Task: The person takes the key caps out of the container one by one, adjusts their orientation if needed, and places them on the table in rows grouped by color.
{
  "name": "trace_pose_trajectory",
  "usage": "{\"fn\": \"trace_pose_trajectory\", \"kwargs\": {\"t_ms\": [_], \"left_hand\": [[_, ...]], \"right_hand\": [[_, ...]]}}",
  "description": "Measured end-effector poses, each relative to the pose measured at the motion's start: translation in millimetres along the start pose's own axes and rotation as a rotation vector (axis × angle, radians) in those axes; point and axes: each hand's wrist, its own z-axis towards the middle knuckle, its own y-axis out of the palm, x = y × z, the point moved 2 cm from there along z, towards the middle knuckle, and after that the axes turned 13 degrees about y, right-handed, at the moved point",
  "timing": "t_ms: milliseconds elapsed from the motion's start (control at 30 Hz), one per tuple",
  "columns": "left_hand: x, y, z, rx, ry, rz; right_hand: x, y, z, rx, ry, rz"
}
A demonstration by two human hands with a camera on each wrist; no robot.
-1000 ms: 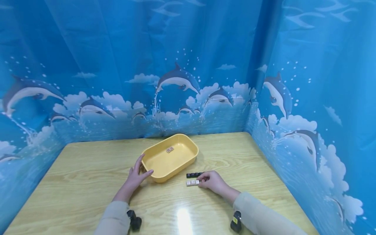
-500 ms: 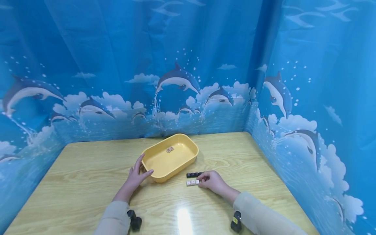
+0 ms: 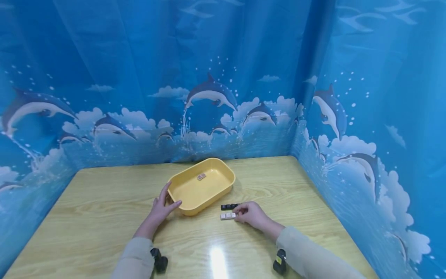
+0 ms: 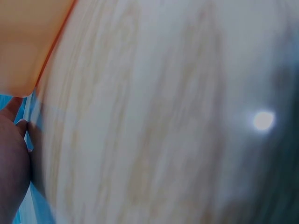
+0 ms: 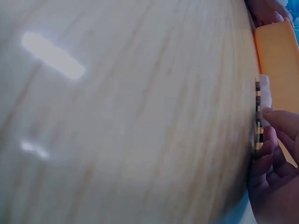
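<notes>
My left hand point(image 3: 160, 211) rests against the near left end of a yellow plastic basin point(image 3: 198, 193), thumb and fingers spread along its rim. Two small pinkish keycaps point(image 3: 201, 176) lie inside it, side by side. To the right of the basin, my right hand point(image 3: 253, 216) pinches the right end of a short row of white keycaps point(image 3: 228, 216); its fingers hide that end. Just behind sits a row of black keycaps point(image 3: 228, 207), partly covered by the same hand. In the right wrist view, the thumb and curled fingers point(image 5: 280, 122) meet at the white row point(image 5: 265, 91).
A light wood-grain table point(image 3: 115, 201) carries everything, with a bright light reflection point(image 3: 218, 261) near its front. Blue dolphin-print curtains point(image 3: 139, 77) stand behind the table and along its right side. Black wrist devices point(image 3: 280, 262) hang by both sleeves.
</notes>
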Motion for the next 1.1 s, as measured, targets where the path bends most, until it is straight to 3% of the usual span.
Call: {"fn": "trace_pose_trajectory", "kwargs": {"t_ms": [333, 600, 767, 1100], "left_hand": [[-0.3, -2.4, -0.3, 0.004, -0.01, 0.003], [1.3, 0.2, -1.2, 0.007, -0.033, -0.003], [0.0, 0.7, -2.2, 0.002, -0.046, -0.003], [3.1, 0.6, -3.5, 0.033, 0.008, 0.002]], "right_hand": [[-37.1, -13.7, 4.9, -0.024, -0.064, -0.033], [-70.2, -23.6, 11.3, -0.093, -0.142, -0.062], [-90.2, -26.9, 19.7, -0.156, -0.186, -0.074], [-125.8, -29.0, 50.1, -0.285, -0.232, -0.134]]}}
